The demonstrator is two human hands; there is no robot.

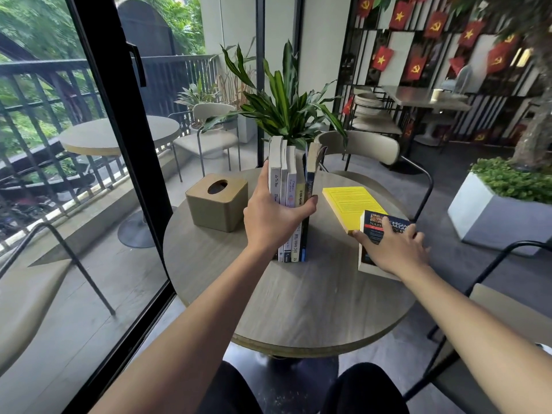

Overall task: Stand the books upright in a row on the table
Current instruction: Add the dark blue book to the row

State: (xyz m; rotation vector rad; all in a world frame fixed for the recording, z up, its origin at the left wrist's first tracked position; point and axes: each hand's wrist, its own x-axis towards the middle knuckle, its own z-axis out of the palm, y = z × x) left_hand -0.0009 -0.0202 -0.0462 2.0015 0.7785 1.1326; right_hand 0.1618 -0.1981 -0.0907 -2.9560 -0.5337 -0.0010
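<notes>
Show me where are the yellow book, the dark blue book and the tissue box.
yellow book point(349, 201): head view, middle of its flat cover.
dark blue book point(377, 227): head view, upper part of its cover, above the right hand.
tissue box point(222, 215): head view, its front right wall.

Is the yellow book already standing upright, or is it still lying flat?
Lying flat. The yellow book shows its cover facing up on the table, apart from the upright row.

Upright book row point(291, 186); yellow book point(349, 201), dark book point(377, 231) flat.
</notes>
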